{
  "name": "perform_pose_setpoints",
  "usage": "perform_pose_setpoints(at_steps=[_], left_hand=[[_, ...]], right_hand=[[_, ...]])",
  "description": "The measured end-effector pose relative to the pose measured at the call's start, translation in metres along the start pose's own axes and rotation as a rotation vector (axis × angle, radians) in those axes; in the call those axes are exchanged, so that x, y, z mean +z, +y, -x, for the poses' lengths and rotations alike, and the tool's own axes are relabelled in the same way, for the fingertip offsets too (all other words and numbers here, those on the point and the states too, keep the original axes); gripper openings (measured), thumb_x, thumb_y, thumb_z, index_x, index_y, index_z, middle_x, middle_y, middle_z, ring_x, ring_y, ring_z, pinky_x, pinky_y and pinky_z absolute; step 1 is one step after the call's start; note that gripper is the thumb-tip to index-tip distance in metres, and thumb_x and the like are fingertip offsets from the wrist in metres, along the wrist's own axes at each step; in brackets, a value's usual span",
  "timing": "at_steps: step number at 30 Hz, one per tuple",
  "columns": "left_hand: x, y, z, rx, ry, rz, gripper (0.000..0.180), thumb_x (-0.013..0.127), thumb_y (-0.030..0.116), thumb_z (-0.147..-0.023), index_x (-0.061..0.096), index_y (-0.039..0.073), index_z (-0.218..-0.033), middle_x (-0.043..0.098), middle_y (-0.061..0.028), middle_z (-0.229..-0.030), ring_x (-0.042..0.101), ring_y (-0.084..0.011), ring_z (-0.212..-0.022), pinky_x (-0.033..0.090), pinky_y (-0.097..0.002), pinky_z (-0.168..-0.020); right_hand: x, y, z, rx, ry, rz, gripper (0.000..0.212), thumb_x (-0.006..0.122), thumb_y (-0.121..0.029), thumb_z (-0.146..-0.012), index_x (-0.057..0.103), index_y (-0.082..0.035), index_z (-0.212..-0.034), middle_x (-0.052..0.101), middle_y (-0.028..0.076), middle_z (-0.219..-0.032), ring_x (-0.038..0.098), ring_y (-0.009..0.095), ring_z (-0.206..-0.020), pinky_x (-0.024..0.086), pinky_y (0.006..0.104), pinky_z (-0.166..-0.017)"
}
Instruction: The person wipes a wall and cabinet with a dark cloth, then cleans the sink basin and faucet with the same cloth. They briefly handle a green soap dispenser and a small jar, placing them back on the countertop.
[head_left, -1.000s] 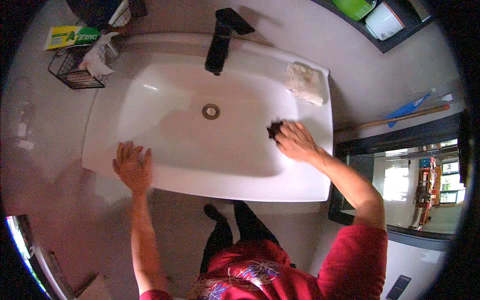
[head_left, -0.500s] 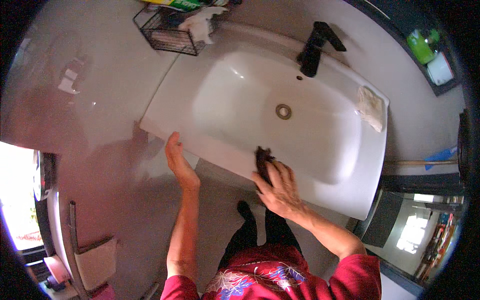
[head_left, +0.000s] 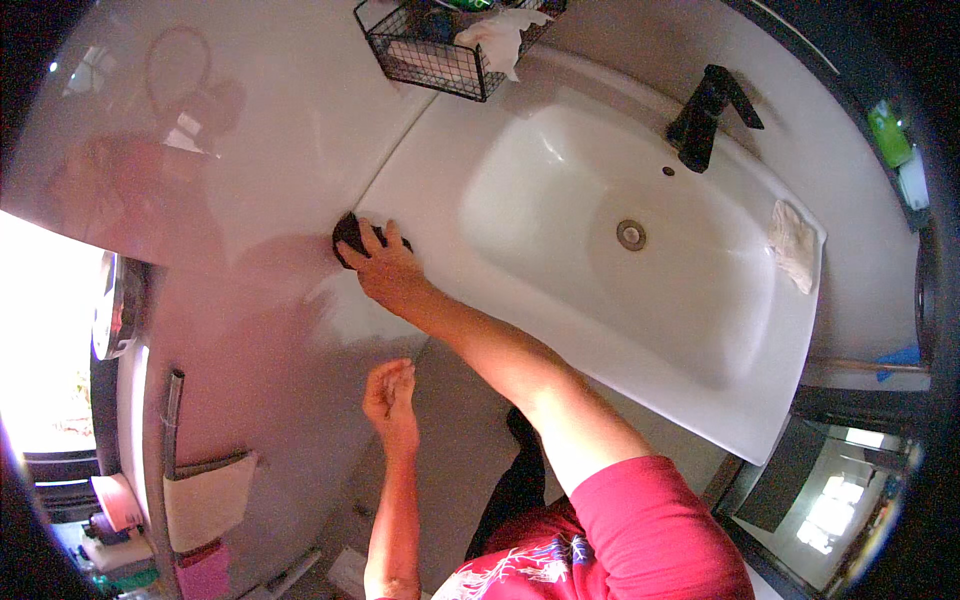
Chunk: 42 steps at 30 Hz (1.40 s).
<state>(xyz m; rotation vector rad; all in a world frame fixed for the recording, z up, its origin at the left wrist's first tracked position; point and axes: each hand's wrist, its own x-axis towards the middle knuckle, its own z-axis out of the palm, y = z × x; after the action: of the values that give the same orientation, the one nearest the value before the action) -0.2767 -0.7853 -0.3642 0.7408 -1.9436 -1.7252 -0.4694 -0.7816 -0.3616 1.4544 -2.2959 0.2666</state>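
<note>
My right hand (head_left: 393,272) presses a dark scrubbing pad (head_left: 347,240) onto the left front corner of the white sink (head_left: 440,195), beside the glossy wall. Fingers are spread over the pad and hide part of it, so its exact kind is hard to tell. Below the sink's front edge hangs my left hand (head_left: 391,395), its fingers curled in with nothing visible in them; it touches nothing. The basin is bare around its round drain (head_left: 631,235). A black faucet (head_left: 700,120) stands at the back.
At the sink's back left is a black wire basket (head_left: 430,60) holding a white cloth. A pale crumpled cloth (head_left: 792,245) lies on the right rim. A shelf on the right carries a green container (head_left: 888,133). A metal pipe (head_left: 174,425) runs up at lower left.
My right hand has carried the pad from the front rim's middle leftward to the left corner. My left hand has dropped away from the rim and its fingers have curled. The view has shifted.
</note>
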Motion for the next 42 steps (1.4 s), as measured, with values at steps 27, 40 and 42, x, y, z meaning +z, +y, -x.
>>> perform_pose_setpoints(at_steps=[27,40,42], left_hand=[[0.176,0.056,0.011,0.336,-0.638,-0.008,0.009,0.055,0.002,-0.085,0.058,0.004,-0.093,0.056,-0.0024,-0.093,0.051,-0.0110,-0.085,0.043,-0.0246,-0.075],[0.283,0.045,0.008,-0.743,-0.970,0.904,0.046,0.051,0.035,-0.090,0.043,0.007,-0.125,0.053,-0.0062,-0.117,0.051,-0.0190,-0.108,0.042,-0.0351,-0.094],[0.286,0.042,-0.001,-0.712,-0.871,0.766,0.047,0.056,0.037,-0.085,0.046,0.007,-0.120,0.056,-0.0068,-0.108,0.055,-0.0189,-0.097,0.047,-0.0343,-0.084]], right_hand=[[-0.235,0.059,0.412,1.027,-0.290,0.112,0.061,0.069,-0.025,-0.071,0.045,-0.013,-0.126,0.052,0.011,-0.111,0.044,0.027,-0.099,0.033,0.0443,-0.078],[-0.185,0.146,0.265,0.759,-0.082,-0.509,0.067,0.066,-0.020,-0.077,0.032,-0.003,-0.132,0.035,0.021,-0.132,0.034,0.038,-0.123,0.036,0.0444,-0.099],[-0.212,0.184,0.265,0.726,-0.054,-0.692,0.067,0.067,-0.025,-0.077,0.035,-0.008,-0.133,0.035,0.015,-0.134,0.038,0.031,-0.122,0.048,0.0360,-0.084]])
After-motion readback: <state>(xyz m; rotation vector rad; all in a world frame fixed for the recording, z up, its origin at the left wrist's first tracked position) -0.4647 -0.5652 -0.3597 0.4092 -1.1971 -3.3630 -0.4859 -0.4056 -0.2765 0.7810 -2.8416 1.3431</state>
